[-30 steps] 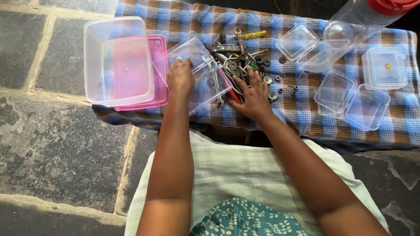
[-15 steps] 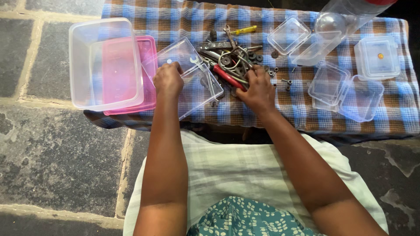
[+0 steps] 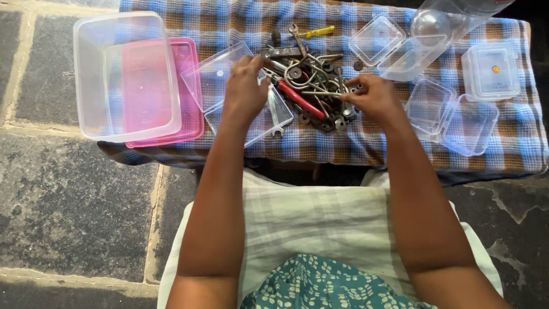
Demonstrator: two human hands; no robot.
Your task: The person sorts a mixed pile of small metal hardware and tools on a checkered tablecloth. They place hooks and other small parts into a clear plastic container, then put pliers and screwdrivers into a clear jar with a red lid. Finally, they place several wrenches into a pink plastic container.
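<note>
head view:
left hand [image 3: 245, 86]: palm down, fingers curled, tips on the open hinged box [image 3: 243, 94]; whether it pinches anything I cannot tell
right hand [image 3: 373, 96]: fingers bent, tips pinched at the right edge of the pile [image 3: 309, 80]; what they grip is hidden
pile: tangled grey metal, bent wire hooks, washers, a spanner, red-handled pliers [image 3: 300, 100], a yellow-handled driver [image 3: 317, 31] at the far side; mid-cloth, between the two hands
hinged box: clear thin plastic, rectangular, lid flat open, touching the pile's left side
cloth [image 3: 514, 143]: blue, brown and white check, woven, draped over a low surface, near edge hangs in folds
big tub [image 3: 123, 74]: clear, rounded rectangle, left end, overhangs the cloth's left edge
pink lid [image 3: 189, 120]: flat, translucent, under the tub
small boxes: clear, square, rounded corners; one far [image 3: 374, 39], a lidded one far right [image 3: 492, 71], an open pair right [image 3: 452, 117]
floor [image 3: 68, 200]: dark rough stone slabs, pale joints
open room: bare cloth strip along the near edge
</note>
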